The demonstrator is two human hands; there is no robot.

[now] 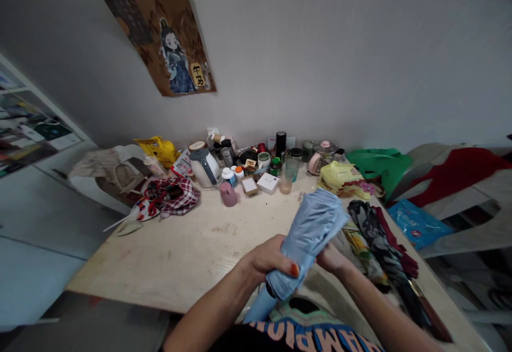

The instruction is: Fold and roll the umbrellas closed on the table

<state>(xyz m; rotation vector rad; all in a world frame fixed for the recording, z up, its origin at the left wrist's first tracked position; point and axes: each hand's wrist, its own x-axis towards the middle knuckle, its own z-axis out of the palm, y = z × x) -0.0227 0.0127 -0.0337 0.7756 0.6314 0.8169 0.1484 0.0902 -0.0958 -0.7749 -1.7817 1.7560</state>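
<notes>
A light blue folded umbrella [314, 221] is held in front of my body, tilted with its loose fabric end up and away from me. My left hand [272, 258] wraps its lower part, thumb lying across the cloth. From the right side, my right hand [331, 260] grips the same umbrella; its fingers are mostly hidden behind the fabric. A smooth light blue handle [260, 305] sticks out below my left hand. To the right on the table lie a black and grey folded umbrella [374, 240], a dark red one [400, 248] and a yellow patterned one [362, 248].
Along the wall side of the wooden table [160, 266] stand a kettle [205, 168], a pink pitcher [228, 194], a white box [268, 183], a glass [286, 182] and several jars. A checkered cloth bag [182, 197] lies left. Chairs holding bags and clothes flank both ends.
</notes>
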